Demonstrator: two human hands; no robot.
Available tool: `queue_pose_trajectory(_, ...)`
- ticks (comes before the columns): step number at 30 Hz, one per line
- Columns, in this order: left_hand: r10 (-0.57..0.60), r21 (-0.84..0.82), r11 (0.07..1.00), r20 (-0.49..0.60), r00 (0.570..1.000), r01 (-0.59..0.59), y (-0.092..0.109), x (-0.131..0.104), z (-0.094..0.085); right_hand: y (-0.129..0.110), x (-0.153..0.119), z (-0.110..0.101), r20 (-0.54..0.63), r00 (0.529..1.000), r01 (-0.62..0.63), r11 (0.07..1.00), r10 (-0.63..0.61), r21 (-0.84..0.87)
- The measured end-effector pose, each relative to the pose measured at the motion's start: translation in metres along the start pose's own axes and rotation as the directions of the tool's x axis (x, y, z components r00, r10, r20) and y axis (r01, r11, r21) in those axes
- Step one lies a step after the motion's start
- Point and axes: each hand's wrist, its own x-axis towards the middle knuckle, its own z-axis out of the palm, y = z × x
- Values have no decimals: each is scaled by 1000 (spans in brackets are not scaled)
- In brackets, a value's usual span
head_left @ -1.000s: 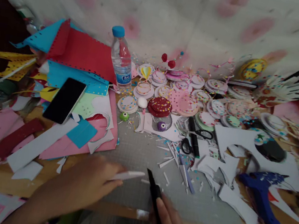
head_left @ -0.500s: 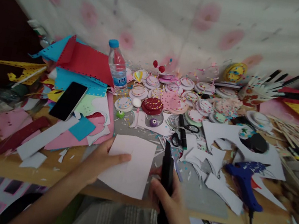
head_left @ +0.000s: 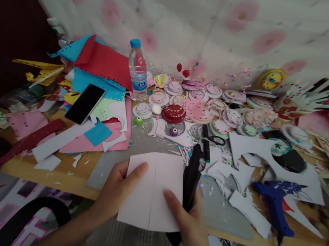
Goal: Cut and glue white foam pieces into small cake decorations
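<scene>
A white sheet of paper [head_left: 153,197] is held up over the front edge of the table, with a crease or cut line running down its middle. My left hand [head_left: 119,189] grips its left side, thumb on top and fingers behind. On the right side, the thumb of my right hand [head_left: 188,216] presses on the sheet. That same hand is wrapped round a long black tool [head_left: 192,178], which looks like a stapler and stands beside the paper's right edge. The fingers behind the sheet are hidden.
A blue glue gun [head_left: 278,202] with a cable lies right of paper scraps [head_left: 250,212]. Scissors [head_left: 217,140] and small decorated discs [head_left: 174,113] sit behind. At left are a phone [head_left: 85,104], a water bottle [head_left: 138,71] and coloured sheets [head_left: 105,61].
My right hand has come to the paper with the black tool still in it, and its thumb now rests on the sheet. The sheet faces me more squarely, and the view has shifted slightly.
</scene>
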Motion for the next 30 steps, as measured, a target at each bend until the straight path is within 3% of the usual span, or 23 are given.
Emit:
queue_pose_trajectory(6, 41, 2, 999, -78, 996, -41, 5, -10, 7, -5, -4, 1, 17, 997, -76, 993, 75, 90)
queue_pose_trajectory(11, 13, 12, 1000, -41, 999, -13, 12, -2, 6, -2, 0, 5, -11, 997, -73, 992, 74, 102)
queue_pose_trajectory(14, -16, 95, 995, 55, 998, 11, 15, 10, -8, 6, 5, 8, 28, 997, -81, 993, 78, 85)
queue_pose_trajectory(16, -10, 163, 987, 84, 996, -4, 17, 17, -21, 14, 10, 9, 125, 977, -182, 979, 170, 93)
queue_pose_trajectory(20, 40, 227, 973, -46, 998, -29, 22, 25, -55, 25, 21, 0, 286, 906, -349, 933, 312, 89)
queue_pose_trajectory(23, 14, 233, 973, -88, 996, 7, 28, 26, -76, 28, 31, -15, 269, 931, -286, 951, 246, 118)
queue_pose_trajectory(26, -12, 273, 962, 84, 996, -11, 34, 31, -86, 24, 42, -33, 90, 993, -82, 995, 76, 55)
queue_pose_trajectory(28, -5, 306, 950, 224, 975, -65, 36, 38, -86, 18, 48, -44, -9, 999, 32, 999, -32, 10)
queue_pose_trajectory(30, 13, 344, 931, 299, 954, -121, 38, 46, -81, 11, 48, -50, -55, 996, 65, 998, -64, 18)
